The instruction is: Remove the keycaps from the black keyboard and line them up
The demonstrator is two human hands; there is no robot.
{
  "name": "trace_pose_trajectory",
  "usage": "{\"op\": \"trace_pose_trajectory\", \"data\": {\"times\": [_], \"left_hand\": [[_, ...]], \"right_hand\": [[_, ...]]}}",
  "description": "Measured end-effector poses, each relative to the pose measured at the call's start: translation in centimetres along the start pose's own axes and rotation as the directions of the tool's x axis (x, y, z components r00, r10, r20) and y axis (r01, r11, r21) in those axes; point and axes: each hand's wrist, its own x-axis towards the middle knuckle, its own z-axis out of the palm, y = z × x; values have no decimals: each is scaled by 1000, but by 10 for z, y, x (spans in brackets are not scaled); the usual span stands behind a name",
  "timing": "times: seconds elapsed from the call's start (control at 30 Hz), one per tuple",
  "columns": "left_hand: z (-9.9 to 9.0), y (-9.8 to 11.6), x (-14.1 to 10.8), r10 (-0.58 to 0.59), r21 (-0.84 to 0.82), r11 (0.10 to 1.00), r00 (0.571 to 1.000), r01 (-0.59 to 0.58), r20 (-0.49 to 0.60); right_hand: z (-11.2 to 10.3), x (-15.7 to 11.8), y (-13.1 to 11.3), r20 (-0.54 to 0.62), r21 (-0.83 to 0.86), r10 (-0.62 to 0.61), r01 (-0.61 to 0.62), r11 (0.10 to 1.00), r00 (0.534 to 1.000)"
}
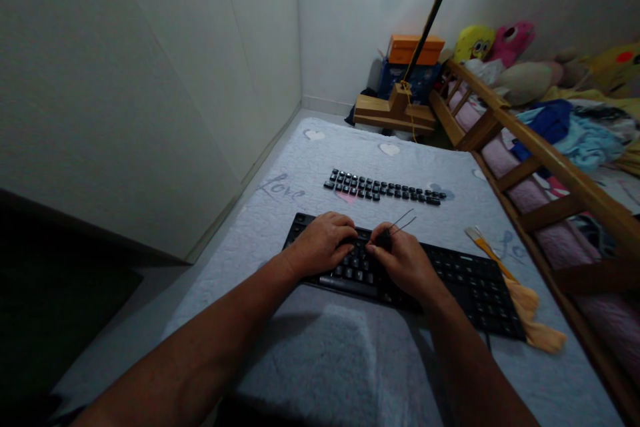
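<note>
A black keyboard (480, 290) lies across the padded sheet in front of me, with keys gone from part of its upper rows. My left hand (324, 240) rests over its left side, fingers stretched out and thumb apart, touching the keys. In my right hand (400, 257) is a wire keycap puller (385, 237), its black handle in my curled fingers and its two thin wires pointing up and away. The right thumb and index finger come together low over the keys; whether a key is between them is hidden. Beyond the keyboard, loose black keycaps (383, 187) lie in rows.
Right of the keyboard are a flat brush (483, 243) and an orange cloth (533, 313). A wooden bed rail (540, 140) runs along the right, with plush toys (475, 43) behind. A wooden stand (395, 110) and an orange box (415, 50) stand at the back; a pale panel (165, 80) rises left.
</note>
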Motion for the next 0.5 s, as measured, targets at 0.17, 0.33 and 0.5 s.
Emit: {"op": "trace_pose_trajectory", "data": {"times": [0.17, 0.33, 0.5], "left_hand": [[0, 0, 0, 4, -3, 1000, 1000, -4, 1], [0, 0, 0, 0, -12, 1000, 1000, 0, -4], [-2, 2, -1, 0, -52, 999, 1000, 0, -3]], "right_hand": [[-5, 11, 3, 61, 24, 45, -47, 999, 997], [-8, 16, 5, 111, 111, 38, -51, 992, 993], [-6, 10, 7, 56, 148, 14, -22, 989, 998]]}}
